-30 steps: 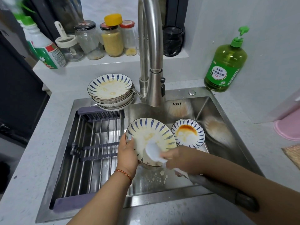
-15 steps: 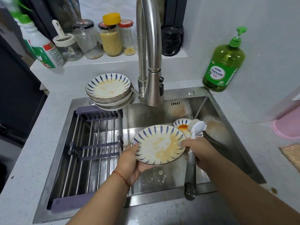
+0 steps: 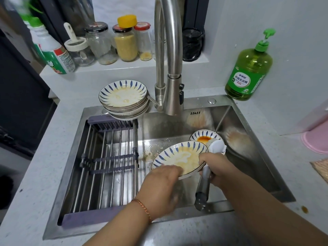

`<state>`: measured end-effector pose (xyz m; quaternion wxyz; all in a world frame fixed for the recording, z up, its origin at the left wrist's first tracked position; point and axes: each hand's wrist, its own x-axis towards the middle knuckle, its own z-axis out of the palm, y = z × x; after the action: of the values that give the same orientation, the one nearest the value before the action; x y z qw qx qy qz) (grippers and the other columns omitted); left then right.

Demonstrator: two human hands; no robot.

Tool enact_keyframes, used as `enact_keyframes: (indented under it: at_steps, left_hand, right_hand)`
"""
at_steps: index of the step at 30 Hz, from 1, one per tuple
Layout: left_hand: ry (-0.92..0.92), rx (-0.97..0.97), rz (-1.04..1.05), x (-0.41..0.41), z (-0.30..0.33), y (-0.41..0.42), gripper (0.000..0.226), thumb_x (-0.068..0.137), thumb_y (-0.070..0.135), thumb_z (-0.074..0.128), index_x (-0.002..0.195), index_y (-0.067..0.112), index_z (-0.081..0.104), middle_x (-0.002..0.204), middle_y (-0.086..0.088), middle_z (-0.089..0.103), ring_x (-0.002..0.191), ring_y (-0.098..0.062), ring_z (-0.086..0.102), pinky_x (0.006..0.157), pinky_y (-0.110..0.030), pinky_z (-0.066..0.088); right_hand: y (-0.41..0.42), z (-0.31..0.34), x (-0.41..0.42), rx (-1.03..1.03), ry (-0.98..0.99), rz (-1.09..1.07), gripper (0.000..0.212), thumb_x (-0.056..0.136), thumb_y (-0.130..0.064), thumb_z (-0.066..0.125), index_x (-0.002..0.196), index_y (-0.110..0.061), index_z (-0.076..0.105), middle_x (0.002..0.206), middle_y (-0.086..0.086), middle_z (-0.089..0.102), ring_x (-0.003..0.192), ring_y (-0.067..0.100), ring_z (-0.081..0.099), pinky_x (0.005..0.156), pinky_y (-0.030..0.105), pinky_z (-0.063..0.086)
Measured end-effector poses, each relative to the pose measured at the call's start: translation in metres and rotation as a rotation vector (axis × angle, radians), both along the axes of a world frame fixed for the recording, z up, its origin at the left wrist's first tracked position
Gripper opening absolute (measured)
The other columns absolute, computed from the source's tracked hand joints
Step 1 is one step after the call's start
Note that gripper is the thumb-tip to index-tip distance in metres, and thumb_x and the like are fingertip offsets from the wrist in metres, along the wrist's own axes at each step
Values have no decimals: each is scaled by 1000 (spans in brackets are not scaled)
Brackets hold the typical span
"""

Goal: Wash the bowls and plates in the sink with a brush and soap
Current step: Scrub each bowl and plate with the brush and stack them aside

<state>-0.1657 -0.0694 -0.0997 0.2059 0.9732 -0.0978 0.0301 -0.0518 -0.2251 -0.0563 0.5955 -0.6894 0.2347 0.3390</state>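
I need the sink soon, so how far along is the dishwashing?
Early. Nothing looks clean yet. In hand: the left hand holds a stained plate over the sink, and the right hand grips the brush at its rim. Left: a sauce-stained dish in the basin, the dirty stack beside the faucet.

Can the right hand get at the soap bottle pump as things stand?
Probably not at once: the right hand grips the brush, though the way to the soap bottle looks free.
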Motion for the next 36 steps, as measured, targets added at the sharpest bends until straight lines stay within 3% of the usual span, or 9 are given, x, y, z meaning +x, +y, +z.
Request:
enact_keyframes:
  at_steps: [2,4,7,10,15,18,21,25,36]
  left_hand:
    - [-75,86,54,6,0,-5,62,48,19,81,100,22,48,71,8,63,56,-13,60,46,-21,47]
    - [-181,140,73,12,3,-5,51,48,16,76,88,20,44,53,6,54,40,-15,51,34,-19,37]
    - [-246,137,127,15,5,-4,23,63,27,52,83,20,45,48,3,53,36,-17,50,35,-18,32]
    - [-108,-112,328,15,12,-4,20,69,23,63,87,16,60,60,-2,64,50,-21,60,40,-24,41]
    - [54,-424,604,18,28,4,24,71,17,72,91,20,60,77,3,64,73,-19,61,57,-26,49]
    - [88,-512,594,19,30,9,22,66,16,73,82,20,59,73,7,62,68,-10,59,53,-17,45]
    - [82,-573,591,22,30,11,32,66,8,75,74,30,53,70,12,60,66,2,54,51,-9,40]
    - [80,-684,592,25,32,12,42,63,6,81,84,35,59,76,15,66,71,-2,61,56,-7,43]
    - [95,-666,550,23,44,18,28,56,23,74,74,33,55,72,16,62,66,9,57,53,-9,42]
  right_hand:
    - [3,2,-2,-4,-13,41,7,77,2,48,81,-5,47,65,8,41,53,20,41,55,25,34]
    - [5,6,-4,3,-47,80,5,79,-2,54,76,-4,50,61,11,46,53,23,46,55,26,33]
    - [4,18,-5,61,-93,144,30,83,-25,69,93,3,64,82,21,71,67,29,58,52,25,36]
    - [-4,31,-3,5,-158,280,38,88,-45,63,99,-9,61,83,18,73,40,16,47,42,18,34]
    - [-14,29,-5,-244,-379,531,24,97,-34,50,100,-12,59,56,1,59,32,11,41,36,17,38]
    - [-7,24,-8,-487,-551,802,37,100,-33,42,134,-22,46,70,-8,53,67,15,55,60,25,43]
    - [3,36,-20,-598,-650,938,53,101,-38,36,151,-30,20,130,3,57,117,24,52,94,30,40]
    - [14,58,-54,-612,-831,1193,57,101,-39,32,151,-36,5,123,7,58,109,25,53,89,33,40]
    - [5,56,-14,-642,-678,1039,47,100,-34,39,146,-30,33,125,2,58,107,18,56,81,25,39]
